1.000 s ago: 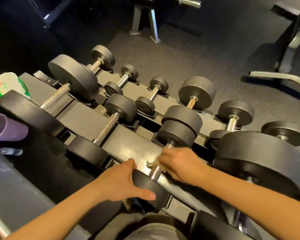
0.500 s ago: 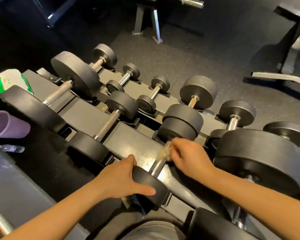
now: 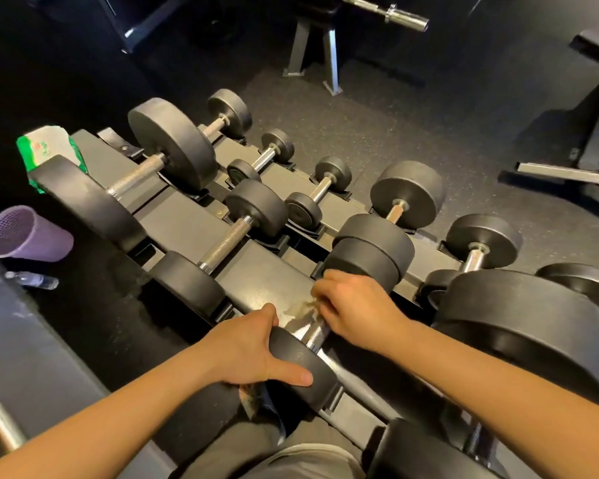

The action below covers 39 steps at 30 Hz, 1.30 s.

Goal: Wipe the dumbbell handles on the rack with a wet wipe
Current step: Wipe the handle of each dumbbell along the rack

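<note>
**Chrome handle (image 3: 307, 332), mid-rack, wipe on it**

**Position.** The handle lies straight ahead of you and low, between your two hands. Its long axis runs away from you and slants right, from the near head (image 3: 301, 369) up to the far head (image 3: 370, 261).

**Right hand (image 3: 357, 316).** It is curled over the far half of the handle and pinches the pale, crumpled wipe (image 3: 301, 307) against the metal. This is the hand nearer the work.

**Left hand (image 3: 253, 354).** It is wrapped on the near head with the thumb across its face. It looks to be steadying the dumbbell.

**Coming move, as a judgement.** Bare chrome shows between your hands, so the stroke likely runs along the axis toward you. Expect the handle to roll unless the left hand holds firm.

**Left to do, likely.** Two knurled handles sit to your left on the same tier, one near (image 3: 226, 242) and one far (image 3: 137, 176). Smaller dumbbells sit on the tier beyond.

**Surface.** The rack (image 3: 263, 271) is dark grey metal, with a pale sheen beside the wipe.

**Room.** The floor (image 3: 360, 108) is black speckled rubber.
- A barbell (image 3: 388, 12) sits on a stand at the far side.
- A bench (image 3: 595, 133) stands to the right.
- On your left are a purple cup (image 3: 25, 233), a small bottle (image 3: 32, 280) and a green-and-white packet (image 3: 45, 146), possibly the wipes.
</note>
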Available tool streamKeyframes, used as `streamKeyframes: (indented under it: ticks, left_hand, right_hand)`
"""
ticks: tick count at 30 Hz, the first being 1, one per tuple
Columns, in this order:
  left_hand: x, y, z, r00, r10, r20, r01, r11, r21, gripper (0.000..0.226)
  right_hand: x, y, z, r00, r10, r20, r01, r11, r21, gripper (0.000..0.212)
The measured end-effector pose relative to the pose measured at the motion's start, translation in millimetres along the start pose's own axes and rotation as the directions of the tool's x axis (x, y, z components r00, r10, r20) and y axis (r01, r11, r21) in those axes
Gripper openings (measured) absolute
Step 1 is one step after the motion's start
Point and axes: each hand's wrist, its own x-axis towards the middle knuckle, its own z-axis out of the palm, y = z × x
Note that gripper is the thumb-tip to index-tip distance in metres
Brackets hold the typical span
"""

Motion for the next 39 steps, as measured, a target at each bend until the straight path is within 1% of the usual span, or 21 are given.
streamKeyframes:
  ticks: [1, 2, 3, 5, 7, 10, 13, 15, 17, 18, 20, 23, 24, 27, 29, 31, 33, 34, 36, 38, 39]
  left_hand:
    - [-0.3, -0.1, 0.4, 1.0, -0.002, -0.001, 0.002, 1.0, -0.001, 0.1]
    - [-0.6, 0.0, 0.4, 1.0, -0.007, -0.001, 0.007, 1.0, -0.002, 0.101]
    - [-1.4, -0.2, 1.0, 1.0, -0.012, 0.002, 0.012, 1.0, -0.002, 0.103]
    - [-1.4, 0.3, 1.6, 1.0, -0.011, 0.004, 0.011, 1.0, -0.01, 0.104]
    - [-2.7, 2.3, -0.1, 1.0, -0.016, 0.008, 0.016, 1.0, -0.022, 0.102]
    - [-4.7, 3.0, -0.4, 1.0, -0.016, 0.001, 0.016, 0.999, -0.045, 0.095]
    - [-6.4, 2.6, 0.5, 1.0, -0.004, -0.021, 0.003, 0.999, -0.041, 0.089]
    - [-7.2, 2.5, 3.8, 0.999, -0.01, -0.046, 0.008, 0.999, -0.05, 0.089]
    - [-7.5, 2.2, 5.7, 0.998, -0.012, -0.065, 0.008, 0.998, -0.058, 0.091]
    - [-7.6, 2.0, 5.4, 0.998, -0.01, -0.066, 0.006, 0.998, -0.057, 0.092]
    - [-7.3, 1.7, 4.1, 0.999, -0.002, -0.051, 0.0, 0.999, -0.047, 0.096]
    - [-7.0, 2.8, 2.6, 0.999, 0.012, -0.033, -0.013, 0.999, -0.038, 0.096]
    - [-7.1, 3.0, 2.7, 0.999, 0.016, -0.035, -0.017, 0.999, -0.041, 0.095]
    - [-7.0, 1.9, 3.2, 0.999, 0.015, -0.048, -0.016, 0.999, -0.039, 0.091]
    - [-5.6, 1.5, 3.5, 0.999, 0.012, -0.05, -0.013, 1.0, -0.026, 0.093]
    - [-5.1, 0.9, 4.6, 0.998, 0.011, -0.056, -0.013, 1.0, -0.024, 0.096]
    - [-5.0, 0.8, 4.9, 0.998, 0.011, -0.059, -0.013, 0.999, -0.034, 0.098]
    - [-4.9, 0.8, 4.8, 0.998, 0.012, -0.057, -0.014, 0.999, -0.042, 0.1]
    - [-5.6, 0.0, 4.3, 0.999, 0.016, -0.045, -0.019, 0.998, -0.052, 0.101]
    - [-5.8, -0.8, 3.2, 0.999, 0.026, -0.035, -0.028, 0.998, -0.052, 0.098]
    - [-5.6, -0.9, 2.7, 0.999, 0.028, -0.03, -0.03, 0.998, -0.052, 0.097]
  right_hand:
    - [8.3, 1.6, -4.2, 0.999, -0.036, -0.017, 0.032, 0.98, -0.199, 0.014]
    - [16.5, 0.5, -5.3, 0.998, -0.05, 0.041, 0.061, 0.933, -0.355, 0.021]
    - [22.7, -4.8, -4.4, 0.99, -0.046, 0.13, 0.1, 0.888, -0.449, 0.025]
    - [30.4, -18.9, 5.4, 0.949, 0.01, 0.315, 0.153, 0.859, -0.488, 0.022]
    - [35.3, -30.7, 9.9, 0.92, 0.006, 0.393, 0.156, 0.912, -0.379, 0.014]
    - [42.3, -33.7, 6.9, 0.863, -0.002, 0.506, 0.028, 0.999, -0.044, 0.01]
    - [39.8, -22.2, -7.4, 0.821, -0.005, 0.57, -0.188, 0.942, 0.279, 0.017]
    - [29.6, -6.8, -16.6, 0.872, 0.063, 0.485, -0.231, 0.927, 0.295, 0.01]
    - [15.7, 5.8, -23.3, 0.959, 0.177, 0.222, -0.198, 0.977, 0.079, 0.004]
    - [8.9, 6.9, -25.3, 0.972, 0.215, 0.097, -0.212, 0.977, -0.036, 0.004]
    - [1.6, -0.2, -20.8, 0.963, 0.269, 0.012, -0.261, 0.944, -0.199, 0.01]
    - [-2.7, -15.8, -2.5, 0.945, 0.317, 0.077, -0.298, 0.935, -0.192, 0.01]
    - [-3.0, -16.0, -1.0, 0.936, 0.335, 0.106, -0.325, 0.94, -0.104, 0.002]
    - [-3.3, -16.5, -5.2, 0.889, 0.384, 0.249, -0.429, 0.889, 0.161, 0.022]
    - [-8.8, -22.7, -5.7, 0.865, 0.355, 0.354, -0.463, 0.837, 0.291, 0.015]
    - [-19.0, -30.3, -0.6, 0.824, 0.341, 0.452, -0.529, 0.746, 0.404, 0.012]
    - [-28.4, -27.7, -0.3, 0.749, 0.453, 0.484, -0.657, 0.602, 0.453, 0.008]
    - [-30.9, -21.4, -1.7, 0.684, 0.555, 0.474, -0.729, 0.493, 0.475, 0.01]
    - [-31.5, -1.5, -2.5, 0.503, 0.733, 0.457, -0.796, 0.187, 0.576, 0.016]
    - [-26.2, 8.9, -0.3, 0.355, 0.794, 0.495, -0.717, -0.109, 0.688, 0.02]
    - [-21.3, 6.3, 3.5, 0.321, 0.798, 0.51, -0.671, -0.189, 0.717, 0.02]
